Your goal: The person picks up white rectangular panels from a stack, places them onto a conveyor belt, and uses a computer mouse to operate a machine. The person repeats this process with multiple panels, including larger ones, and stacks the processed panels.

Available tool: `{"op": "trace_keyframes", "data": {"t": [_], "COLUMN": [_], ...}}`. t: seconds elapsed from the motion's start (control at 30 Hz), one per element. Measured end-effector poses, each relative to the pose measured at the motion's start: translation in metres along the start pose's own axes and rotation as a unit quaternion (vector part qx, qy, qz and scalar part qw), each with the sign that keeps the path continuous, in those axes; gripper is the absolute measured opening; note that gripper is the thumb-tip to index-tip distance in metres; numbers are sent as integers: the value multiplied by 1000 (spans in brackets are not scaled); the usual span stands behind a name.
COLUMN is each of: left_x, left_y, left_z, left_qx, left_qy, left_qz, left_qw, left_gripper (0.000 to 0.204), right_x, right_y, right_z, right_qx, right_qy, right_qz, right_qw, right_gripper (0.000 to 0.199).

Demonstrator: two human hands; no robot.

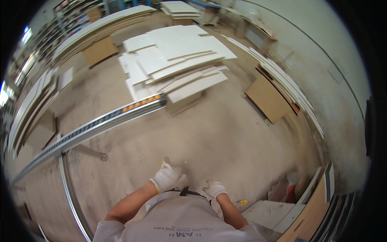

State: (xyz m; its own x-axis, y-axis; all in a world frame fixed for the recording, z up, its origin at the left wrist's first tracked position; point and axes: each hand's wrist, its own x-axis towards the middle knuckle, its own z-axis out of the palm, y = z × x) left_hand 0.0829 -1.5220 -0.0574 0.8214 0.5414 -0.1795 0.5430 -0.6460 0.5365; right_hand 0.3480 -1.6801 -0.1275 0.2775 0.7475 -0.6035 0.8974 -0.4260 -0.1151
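Note:
My left hand (167, 177), in a white knit glove with a yellow cuff edge, hangs in front of my waist. Its fingers are loosely bent and apart, and I see nothing in them. To its right and a little lower is my right hand (214, 188), gloved the same way. Its fingers also look apart, with nothing visible between them. Both hands are close to the dark waist strap (187, 192) at the bottom of my light shirt (177, 218). Neither hand touches a board or the conveyor.
A metal roller conveyor rail (109, 119) with orange rollers crosses at left. Ahead stands a large stack of white panels (181, 50). More panels lean along the right wall (282, 80) and lie stacked at far left (34, 105). Boards (306, 207) and offcuts stand near my right side.

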Motion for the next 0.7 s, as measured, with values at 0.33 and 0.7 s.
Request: {"op": "trace_keyframes", "data": {"t": [0.33, 0.7], "left_x": [610, 1334], "left_y": [-115, -135], "left_z": [-140, -300], "left_qx": [109, 168], "left_qy": [-4, -64], "left_qz": [203, 220], "left_qw": [973, 959], "left_gripper": [44, 36], "right_x": [453, 865], "right_y": [136, 454], "right_z": [-319, -643], "right_qx": [139, 260], "right_qy": [-8, 87], "right_qz": [70, 190], "right_qw": [988, 943], "right_gripper": [61, 56]}}
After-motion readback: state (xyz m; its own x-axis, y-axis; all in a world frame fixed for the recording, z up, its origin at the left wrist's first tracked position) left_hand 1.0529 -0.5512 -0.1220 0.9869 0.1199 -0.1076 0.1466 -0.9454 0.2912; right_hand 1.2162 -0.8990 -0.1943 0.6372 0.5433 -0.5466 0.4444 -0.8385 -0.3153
